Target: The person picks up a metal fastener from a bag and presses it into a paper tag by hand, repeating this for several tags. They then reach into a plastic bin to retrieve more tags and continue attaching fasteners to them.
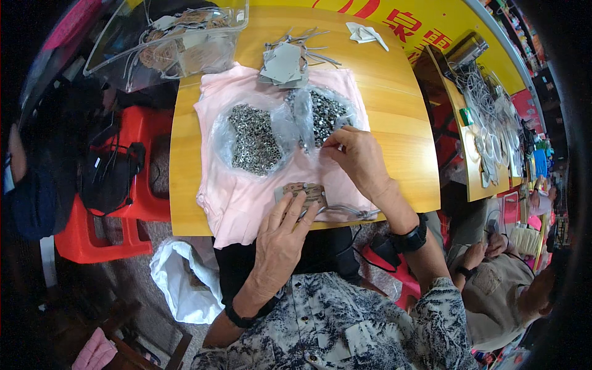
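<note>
A brown flat panel [302, 193] with small light round spots along its edge lies on the pink cloth [216, 203] near the table's front edge. My left hand [280, 229] rests on the panel's near part, fingers stretched out, covering some of it. A grey cable [354, 213] runs rightward beside the panel. My right hand [361, 159] is at the near right side of a clear plastic bag of dark shiny small metal parts [327, 114], thumb and fingertips pinched together; what they hold is too small to tell. To the left sits another open bag of silvery nut-like parts [254, 140].
Behind the bags are stacked grey-white plates [283, 65] with grey cables. A clear bin [231, 46] of brown panels stands far left, white crumpled paper [365, 35] far right. Red stools [139, 185] and a white sack [185, 283] are at left; a person [493, 283] sits at right.
</note>
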`<move>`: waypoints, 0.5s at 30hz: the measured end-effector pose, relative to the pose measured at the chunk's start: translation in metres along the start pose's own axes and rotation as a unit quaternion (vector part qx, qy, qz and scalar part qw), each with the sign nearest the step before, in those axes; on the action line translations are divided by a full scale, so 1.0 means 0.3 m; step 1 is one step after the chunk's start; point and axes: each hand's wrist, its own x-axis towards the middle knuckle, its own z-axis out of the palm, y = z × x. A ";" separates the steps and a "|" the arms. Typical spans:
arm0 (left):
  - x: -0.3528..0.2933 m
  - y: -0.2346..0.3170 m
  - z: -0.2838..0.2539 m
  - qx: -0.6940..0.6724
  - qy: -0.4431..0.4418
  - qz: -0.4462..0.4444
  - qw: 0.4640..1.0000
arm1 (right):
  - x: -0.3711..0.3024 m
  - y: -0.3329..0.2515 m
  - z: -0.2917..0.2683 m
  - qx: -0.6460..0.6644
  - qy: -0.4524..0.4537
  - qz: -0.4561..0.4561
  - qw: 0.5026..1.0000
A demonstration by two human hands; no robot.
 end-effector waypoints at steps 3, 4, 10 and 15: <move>-0.004 -0.007 0.001 -0.007 0.003 0.001 1.000 | 0.001 -0.005 0.006 -0.026 0.006 -0.014 1.000; -0.004 -0.009 0.001 -0.008 0.004 -0.001 1.000 | -0.001 -0.009 0.007 -0.027 0.004 -0.015 1.000; -0.002 -0.015 0.001 -0.006 0.005 0.016 1.000 | -0.012 -0.002 0.004 -0.037 0.003 -0.029 0.999; -0.004 -0.016 0.002 -0.010 0.005 0.014 1.000 | -0.028 0.002 0.005 0.003 0.019 -0.031 0.999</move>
